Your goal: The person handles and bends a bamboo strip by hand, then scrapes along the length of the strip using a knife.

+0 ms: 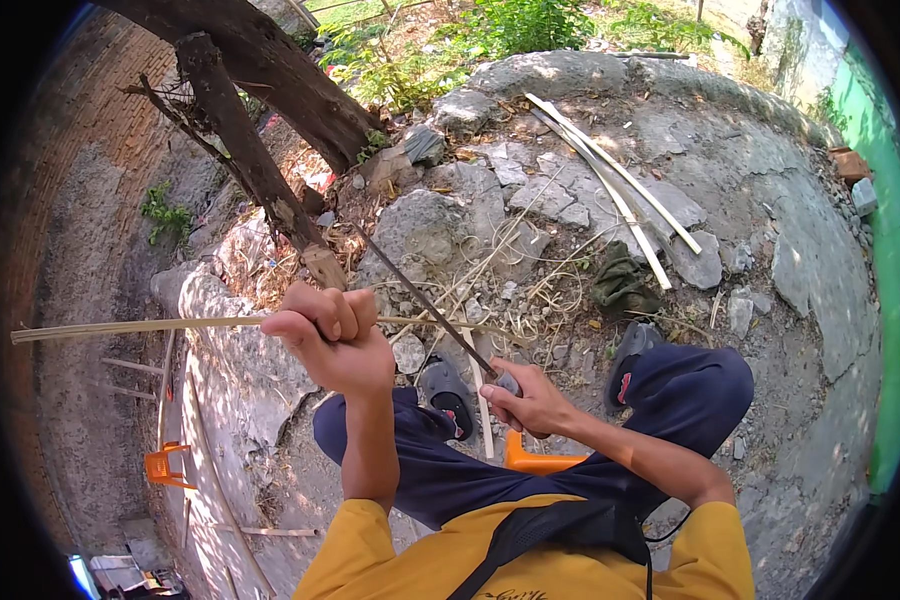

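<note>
My left hand [345, 345] is raised in front of me, its fingers closed around a long, thin bamboo strip [140, 328]. Most of the strip sticks out to the left, and a shorter bent end passes to the right. In my right hand [532, 402] is the handle of a long-bladed knife [420, 296], its dark blade slanting up and to the left. The blade crosses the strip's right end in view; whether the two touch, I cannot tell. A pale flat strip [478, 395] lies below the knife, between my feet.
Several pale split strips [620, 185] lie on broken concrete ahead. Thin shavings [515, 265] and a dark green cloth [625, 280] are nearer. An orange stool [540, 460] shows between my legs. A tree trunk [270, 90] leans at the left, with an orange chair [167, 466] lower down.
</note>
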Tool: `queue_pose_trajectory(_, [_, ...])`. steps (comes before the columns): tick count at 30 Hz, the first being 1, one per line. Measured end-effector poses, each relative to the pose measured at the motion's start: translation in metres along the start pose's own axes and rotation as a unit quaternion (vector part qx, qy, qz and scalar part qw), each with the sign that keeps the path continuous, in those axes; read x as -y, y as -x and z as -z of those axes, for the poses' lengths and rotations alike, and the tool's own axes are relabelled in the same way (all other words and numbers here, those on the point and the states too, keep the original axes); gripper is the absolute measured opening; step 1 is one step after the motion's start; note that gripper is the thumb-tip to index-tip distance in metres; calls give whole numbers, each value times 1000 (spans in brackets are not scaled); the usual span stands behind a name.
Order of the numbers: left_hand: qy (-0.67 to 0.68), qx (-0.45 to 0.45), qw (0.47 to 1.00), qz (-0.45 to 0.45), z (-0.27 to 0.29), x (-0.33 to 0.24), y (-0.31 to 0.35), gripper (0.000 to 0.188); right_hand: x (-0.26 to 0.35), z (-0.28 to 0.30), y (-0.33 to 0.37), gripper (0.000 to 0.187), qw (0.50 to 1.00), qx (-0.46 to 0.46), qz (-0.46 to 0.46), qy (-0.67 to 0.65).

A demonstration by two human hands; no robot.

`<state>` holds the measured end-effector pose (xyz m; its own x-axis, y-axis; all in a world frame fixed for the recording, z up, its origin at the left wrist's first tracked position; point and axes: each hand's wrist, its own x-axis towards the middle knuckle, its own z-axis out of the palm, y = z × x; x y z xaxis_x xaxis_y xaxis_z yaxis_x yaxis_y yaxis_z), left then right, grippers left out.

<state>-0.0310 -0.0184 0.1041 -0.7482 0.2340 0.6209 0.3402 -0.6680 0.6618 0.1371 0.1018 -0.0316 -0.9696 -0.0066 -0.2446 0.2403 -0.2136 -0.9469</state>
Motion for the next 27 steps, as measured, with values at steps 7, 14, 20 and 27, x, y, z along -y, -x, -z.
queue_pose_trajectory(7, [4,11,1000,0,2,0,0,53,-5,0,-2,36,996,2,-44,-84])
queue_pose_trajectory(14, [16,31,999,-6,3,5,2,53,-9,4,-9,34,997,18,-27,-76])
queue_pose_trajectory(20, [9,37,999,-9,-4,1,5,54,3,-6,-16,27,995,2,-34,-93])
queue_pose_trajectory(27, [18,51,998,-9,-4,5,9,56,-15,1,-25,16,996,-14,-16,-87])
